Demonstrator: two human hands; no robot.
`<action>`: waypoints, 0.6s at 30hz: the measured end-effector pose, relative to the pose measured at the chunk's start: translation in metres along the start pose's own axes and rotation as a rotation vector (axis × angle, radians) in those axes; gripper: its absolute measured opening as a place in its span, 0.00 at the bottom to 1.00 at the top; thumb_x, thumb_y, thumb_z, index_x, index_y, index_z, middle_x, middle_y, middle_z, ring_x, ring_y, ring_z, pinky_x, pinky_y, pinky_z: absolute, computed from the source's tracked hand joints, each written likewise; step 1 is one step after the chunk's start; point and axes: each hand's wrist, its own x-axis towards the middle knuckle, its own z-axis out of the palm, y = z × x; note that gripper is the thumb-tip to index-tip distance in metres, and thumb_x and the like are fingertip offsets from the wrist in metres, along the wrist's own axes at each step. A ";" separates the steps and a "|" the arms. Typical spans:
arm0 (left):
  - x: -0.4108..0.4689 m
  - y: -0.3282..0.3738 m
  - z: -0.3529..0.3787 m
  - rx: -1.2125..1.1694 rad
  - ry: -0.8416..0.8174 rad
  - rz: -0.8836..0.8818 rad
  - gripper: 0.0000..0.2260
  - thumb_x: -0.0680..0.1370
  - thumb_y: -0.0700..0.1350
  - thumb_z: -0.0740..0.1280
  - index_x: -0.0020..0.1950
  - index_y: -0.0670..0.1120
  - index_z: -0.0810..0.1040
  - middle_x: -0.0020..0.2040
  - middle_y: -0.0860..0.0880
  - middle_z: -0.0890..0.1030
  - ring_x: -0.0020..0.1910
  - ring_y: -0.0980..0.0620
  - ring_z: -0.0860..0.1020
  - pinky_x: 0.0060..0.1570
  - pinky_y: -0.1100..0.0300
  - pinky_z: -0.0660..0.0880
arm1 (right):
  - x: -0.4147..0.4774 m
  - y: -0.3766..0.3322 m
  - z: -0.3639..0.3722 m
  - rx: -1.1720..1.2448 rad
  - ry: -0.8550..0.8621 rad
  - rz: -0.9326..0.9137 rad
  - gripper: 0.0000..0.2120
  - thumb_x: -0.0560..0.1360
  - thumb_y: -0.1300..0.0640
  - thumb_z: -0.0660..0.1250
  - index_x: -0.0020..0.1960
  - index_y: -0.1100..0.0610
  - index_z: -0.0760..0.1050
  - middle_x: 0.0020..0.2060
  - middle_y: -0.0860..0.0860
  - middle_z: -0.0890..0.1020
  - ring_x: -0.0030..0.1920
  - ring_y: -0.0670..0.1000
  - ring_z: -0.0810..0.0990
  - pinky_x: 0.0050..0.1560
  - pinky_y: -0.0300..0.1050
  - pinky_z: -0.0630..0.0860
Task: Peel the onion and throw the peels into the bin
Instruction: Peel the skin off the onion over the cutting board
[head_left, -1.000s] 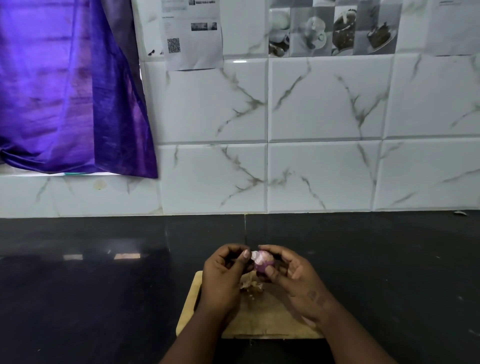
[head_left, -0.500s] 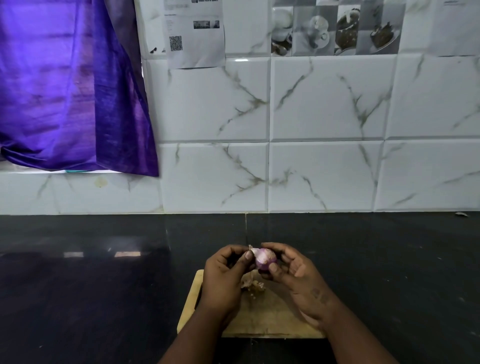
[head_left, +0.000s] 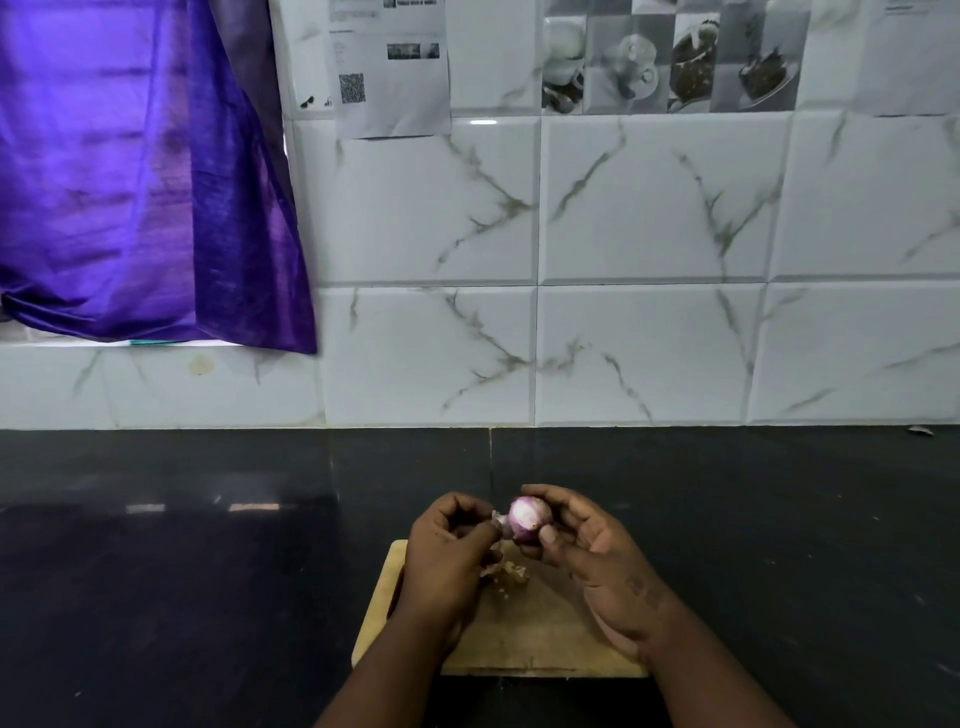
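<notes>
Partly hidden, the onion sits gripped by right hand fingers — left hand fingers pinch its peel

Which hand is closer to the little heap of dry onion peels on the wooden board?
Left. The left hand is right beside the heap of peels; the right hand is farther away.

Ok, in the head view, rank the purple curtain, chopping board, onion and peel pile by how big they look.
1. Purple curtain
2. Chopping board, partly hidden by the hands
3. Onion and peel pile: look alike, too close to rank
</notes>
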 end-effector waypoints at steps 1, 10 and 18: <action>-0.001 0.000 0.001 0.049 -0.010 0.010 0.10 0.77 0.29 0.69 0.48 0.43 0.84 0.46 0.38 0.87 0.44 0.38 0.85 0.44 0.49 0.84 | 0.000 0.000 0.000 0.007 0.006 0.007 0.19 0.80 0.72 0.65 0.66 0.58 0.79 0.61 0.58 0.85 0.57 0.55 0.86 0.56 0.44 0.83; -0.016 0.017 0.008 0.196 -0.080 0.126 0.03 0.80 0.36 0.71 0.50 0.39 0.84 0.37 0.49 0.85 0.33 0.62 0.83 0.32 0.71 0.77 | -0.001 -0.003 0.000 -0.050 0.035 -0.024 0.20 0.75 0.76 0.69 0.62 0.59 0.80 0.59 0.56 0.86 0.63 0.58 0.83 0.56 0.48 0.84; -0.021 0.018 0.008 0.295 -0.063 0.196 0.07 0.81 0.38 0.71 0.50 0.47 0.88 0.40 0.51 0.90 0.39 0.56 0.87 0.38 0.66 0.82 | -0.003 -0.006 0.000 -0.115 0.071 -0.070 0.17 0.73 0.71 0.74 0.59 0.60 0.81 0.56 0.56 0.87 0.59 0.59 0.84 0.53 0.45 0.83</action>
